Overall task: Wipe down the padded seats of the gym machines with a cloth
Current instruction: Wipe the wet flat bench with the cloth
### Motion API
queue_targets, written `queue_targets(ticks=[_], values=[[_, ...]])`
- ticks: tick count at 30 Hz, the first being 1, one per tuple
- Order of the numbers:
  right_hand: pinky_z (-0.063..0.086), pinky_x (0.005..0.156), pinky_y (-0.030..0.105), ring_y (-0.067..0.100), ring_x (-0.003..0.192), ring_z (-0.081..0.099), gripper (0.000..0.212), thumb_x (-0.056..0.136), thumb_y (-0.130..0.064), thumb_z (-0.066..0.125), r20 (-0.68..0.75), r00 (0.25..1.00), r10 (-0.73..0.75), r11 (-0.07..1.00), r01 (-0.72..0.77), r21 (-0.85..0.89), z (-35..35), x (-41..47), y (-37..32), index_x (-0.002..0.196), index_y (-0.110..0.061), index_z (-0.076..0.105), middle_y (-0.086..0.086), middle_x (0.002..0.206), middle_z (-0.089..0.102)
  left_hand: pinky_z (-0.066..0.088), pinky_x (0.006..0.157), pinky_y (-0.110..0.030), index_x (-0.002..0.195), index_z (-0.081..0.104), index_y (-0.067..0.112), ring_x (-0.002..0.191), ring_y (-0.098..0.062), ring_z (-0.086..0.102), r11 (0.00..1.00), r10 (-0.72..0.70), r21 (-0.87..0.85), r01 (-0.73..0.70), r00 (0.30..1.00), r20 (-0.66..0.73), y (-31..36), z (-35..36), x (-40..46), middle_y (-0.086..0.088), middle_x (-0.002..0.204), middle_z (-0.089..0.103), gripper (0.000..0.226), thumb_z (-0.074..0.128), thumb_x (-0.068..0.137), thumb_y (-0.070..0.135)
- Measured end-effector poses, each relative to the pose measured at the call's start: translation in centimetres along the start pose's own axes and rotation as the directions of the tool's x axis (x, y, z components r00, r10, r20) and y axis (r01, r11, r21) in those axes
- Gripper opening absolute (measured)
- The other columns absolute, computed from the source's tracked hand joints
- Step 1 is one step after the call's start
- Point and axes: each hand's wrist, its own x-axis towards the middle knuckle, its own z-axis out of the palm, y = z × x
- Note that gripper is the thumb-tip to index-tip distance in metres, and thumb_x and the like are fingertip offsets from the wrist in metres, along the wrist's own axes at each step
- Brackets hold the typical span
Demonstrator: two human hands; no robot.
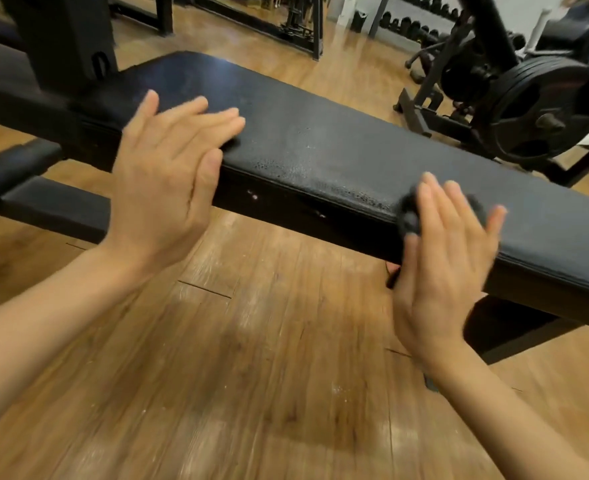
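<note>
Your left hand (168, 174) is held flat with its fingers straight and close together, the fingertips touching the near edge of the black padded bench (338, 147) toward its far end; it holds nothing. Your right hand (445, 258) is also spread flat, fingers straight and slightly fanned, pressing a dark cloth (411, 216) against the bench's near edge, with the cloth bunched under the fingers and showing past the index finger. Both hands are blurred. The bench runs diagonally across the wooden floor (251, 375), and its top looks speckled with small droplets between your hands. Beyond the bench on the right, black weight plates (542, 112) hang on a rack, with dumbbells (421, 22) lined up further back.
</note>
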Motion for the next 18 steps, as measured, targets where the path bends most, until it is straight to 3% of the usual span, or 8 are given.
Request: queue_targets(ticks=[5, 8, 10, 14, 18], values=[[0.031, 0.116, 0.048, 0.029, 0.127, 0.055, 0.036, 0.103, -0.015, 0.045, 0.085, 0.980, -0.179, 0.980, 0.170, 0.105, 2.9, 5.0, -8.3, 0.133, -0.001, 0.058, 0.014, 0.136, 0.059, 0.024, 0.115, -0.036, 0.135, 0.059, 0.013, 0.128, -0.025, 0.054, 1.000, 0.004, -0.004, -0.004, 1.000, -0.020, 0.1, 0.2, 0.0, -0.003, 0.136, 0.062, 0.040, 0.032, 0.107, 0.020], [0.028, 0.118, 0.046, 0.028, 0.138, 0.044, 0.040, 0.107, -0.020, 0.040, 0.214, 0.928, -0.304, 0.952, 0.289, 0.099, 0.9, 4.1, -4.6, 0.142, -0.003, 0.049, 0.015, 0.147, 0.048, 0.024, 0.112, -0.033, 0.137, 0.058, 0.014, 0.128, -0.025, 0.053, 1.000, 0.015, -0.007, -0.015, 1.000, -0.004, -0.3, -0.1, -0.1, -0.003, 0.137, 0.061, 0.041, 0.031, 0.107, 0.021], [0.025, 0.120, 0.047, 0.029, 0.142, 0.037, 0.042, 0.107, -0.022, 0.038, 0.242, 0.939, -0.244, 0.969, 0.244, 0.029, -1.1, 2.3, -0.5, 0.144, -0.003, 0.044, 0.017, 0.150, 0.042, 0.026, 0.112, -0.036, 0.136, 0.058, 0.014, 0.128, -0.026, 0.053, 1.000, 0.012, -0.015, -0.012, 1.000, 0.003, -0.1, 0.0, -0.2, -0.002, 0.137, 0.061, 0.041, 0.031, 0.107, 0.021], [0.028, 0.118, 0.051, 0.033, 0.137, 0.044, 0.039, 0.106, -0.017, 0.037, 0.126, 0.985, -0.118, 0.989, 0.128, -0.078, -0.5, 1.4, -1.3, 0.137, 0.003, 0.051, 0.020, 0.143, 0.050, 0.026, 0.111, -0.036, 0.136, 0.059, 0.014, 0.128, -0.025, 0.053, 1.000, -0.014, -0.023, 0.014, 1.000, 0.004, 0.0, 0.0, -0.1, -0.001, 0.137, 0.061, 0.042, 0.030, 0.107, 0.021], [0.034, 0.115, 0.048, 0.032, 0.130, 0.053, 0.034, 0.105, -0.013, 0.046, 0.020, 0.952, -0.306, 0.951, 0.305, 0.054, 3.7, 4.6, -8.5, 0.134, 0.002, 0.056, 0.018, 0.138, 0.056, 0.029, 0.107, -0.038, 0.137, 0.058, 0.014, 0.128, -0.026, 0.053, 1.000, 0.007, 0.003, -0.007, 1.000, 0.022, 0.0, -0.2, -0.1, -0.002, 0.138, 0.061, 0.042, 0.029, 0.107, 0.022]])
